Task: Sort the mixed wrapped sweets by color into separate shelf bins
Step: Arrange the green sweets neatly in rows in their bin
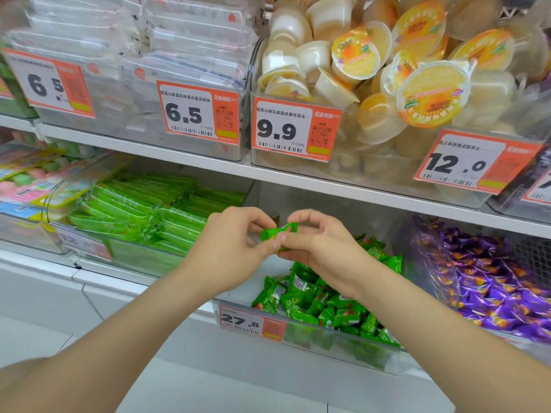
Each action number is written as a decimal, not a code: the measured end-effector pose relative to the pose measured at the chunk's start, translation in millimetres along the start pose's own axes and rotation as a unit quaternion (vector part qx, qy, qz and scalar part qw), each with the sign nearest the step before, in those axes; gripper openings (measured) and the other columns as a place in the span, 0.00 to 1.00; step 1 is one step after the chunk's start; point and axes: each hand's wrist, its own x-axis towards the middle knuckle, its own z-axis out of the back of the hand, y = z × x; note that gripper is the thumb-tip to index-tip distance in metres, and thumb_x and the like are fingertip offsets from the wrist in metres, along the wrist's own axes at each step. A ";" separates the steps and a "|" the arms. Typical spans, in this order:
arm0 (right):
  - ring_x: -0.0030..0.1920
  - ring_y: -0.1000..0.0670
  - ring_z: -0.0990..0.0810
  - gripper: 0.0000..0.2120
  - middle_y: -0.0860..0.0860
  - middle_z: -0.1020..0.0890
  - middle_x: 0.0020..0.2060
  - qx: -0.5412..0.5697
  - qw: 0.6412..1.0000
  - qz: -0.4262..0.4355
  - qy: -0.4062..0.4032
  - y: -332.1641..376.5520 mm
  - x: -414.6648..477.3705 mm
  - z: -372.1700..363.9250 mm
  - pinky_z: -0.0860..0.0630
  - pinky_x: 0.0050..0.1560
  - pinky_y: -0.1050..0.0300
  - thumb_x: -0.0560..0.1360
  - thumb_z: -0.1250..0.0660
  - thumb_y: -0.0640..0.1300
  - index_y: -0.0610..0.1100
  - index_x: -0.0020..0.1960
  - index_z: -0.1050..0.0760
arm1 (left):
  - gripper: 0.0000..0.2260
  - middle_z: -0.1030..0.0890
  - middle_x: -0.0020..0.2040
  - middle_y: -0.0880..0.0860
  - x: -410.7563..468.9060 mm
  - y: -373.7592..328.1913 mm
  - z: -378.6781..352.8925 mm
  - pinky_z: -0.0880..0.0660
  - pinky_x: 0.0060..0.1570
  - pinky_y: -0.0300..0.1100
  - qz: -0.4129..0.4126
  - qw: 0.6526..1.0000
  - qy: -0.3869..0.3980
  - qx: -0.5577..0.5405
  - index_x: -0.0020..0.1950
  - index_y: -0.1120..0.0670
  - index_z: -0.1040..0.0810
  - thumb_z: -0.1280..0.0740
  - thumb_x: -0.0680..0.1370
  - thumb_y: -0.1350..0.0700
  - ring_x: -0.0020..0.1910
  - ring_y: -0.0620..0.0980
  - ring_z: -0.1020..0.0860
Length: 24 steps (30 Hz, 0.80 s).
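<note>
Both hands meet above the clear bin [337, 338] of green wrapped sweets on the lower shelf. My left hand [235, 245] and my right hand [322, 245] pinch the same green wrapped sweet [278, 232] between thumbs and fingers, one at each end. The sweet hangs in the air over the bin's back half. Several green sweets [316, 305] fill that bin. To the right, a clear bin [429, 257] holds several purple wrapped sweets [501, 293]. To the left, long green wrapped bars [143, 210] lie stacked in another bin.
The upper shelf edge [298, 174] runs just above my hands, carrying bins of jelly cups [402, 70] and clear packs [179, 55] with orange price tags. A price tag reading 27.8 [250, 321] hangs on the green bin's front. Pastel packets [35, 174] lie far left.
</note>
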 end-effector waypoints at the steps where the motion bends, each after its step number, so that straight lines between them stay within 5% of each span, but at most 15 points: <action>1: 0.50 0.40 0.14 0.14 0.37 0.15 0.49 0.016 1.000 -0.008 0.010 1.0 -0.6 1.7 0.15 0.52 0.48 0.75 0.25 0.32 0.37 0.60 0.23 | 0.06 0.16 0.43 0.45 2.3 -0.3 2.3 0.18 0.45 0.41 0.016 1.000 -0.008 -0.024 0.51 0.45 0.15 0.22 0.76 0.50 0.35 0.38 0.17; 4: 0.49 0.44 0.13 0.13 0.40 0.13 0.48 -0.130 0.991 0.019 0.040 4.3 0.8 12.4 0.17 0.52 0.52 0.75 0.22 0.39 0.40 0.57 0.18 | 0.07 0.16 0.40 0.45 8.7 4.3 8.2 0.18 0.49 0.47 0.022 1.000 0.003 -0.005 0.48 0.44 0.14 0.20 0.74 0.53 0.38 0.41 0.17; 7: 0.45 0.50 0.14 0.10 0.45 0.12 0.45 -0.238 0.970 0.017 0.052 5.0 7.9 19.5 0.20 0.50 0.61 0.74 0.21 0.43 0.45 0.55 0.15 | 0.08 0.18 0.41 0.39 13.3 9.5 9.6 0.25 0.56 0.49 -0.043 0.991 0.019 0.122 0.50 0.39 0.15 0.21 0.73 0.44 0.52 0.45 0.24; 11: 0.41 0.54 0.17 0.09 0.47 0.13 0.42 -0.411 0.910 0.021 -0.061 -12.9 42.6 25.9 0.22 0.45 0.60 0.72 0.19 0.50 0.49 0.50 0.14 | 0.17 0.26 0.57 0.48 21.1 20.3 8.8 0.28 0.61 0.53 -0.033 0.972 -0.027 0.232 0.64 0.41 0.22 0.26 0.76 0.43 0.58 0.54 0.29; 14: 0.43 0.53 0.18 0.11 0.53 0.15 0.43 -0.489 0.864 0.045 -0.109 -25.8 74.7 24.6 0.27 0.39 0.66 0.71 0.19 0.52 0.50 0.51 0.14 | 0.30 0.32 0.63 0.53 23.6 33.3 2.8 0.27 0.63 0.56 0.019 0.971 0.026 0.239 0.75 0.48 0.34 0.27 0.76 0.46 0.61 0.59 0.29; 20: 0.57 0.44 0.17 0.09 0.47 0.15 0.55 -0.608 0.790 0.027 -0.071 -44.2 129.0 9.5 0.22 0.60 0.56 0.74 0.24 0.45 0.46 0.54 0.13 | 0.32 0.30 0.64 0.55 27.1 44.2 -0.1 0.25 0.60 0.58 0.017 0.979 0.071 0.188 0.75 0.50 0.41 0.28 0.77 0.50 0.60 0.60 0.25; 24: 0.60 0.39 0.19 0.13 0.43 0.17 0.58 -0.643 0.762 0.027 -0.070 -55.8 145.1 7.7 0.21 0.60 0.51 0.76 0.25 0.48 0.46 0.59 0.17 | 0.31 0.30 0.60 0.54 27.8 43.9 -0.7 0.24 0.56 0.56 0.004 0.978 0.072 0.197 0.75 0.51 0.41 0.29 0.77 0.55 0.56 0.59 0.24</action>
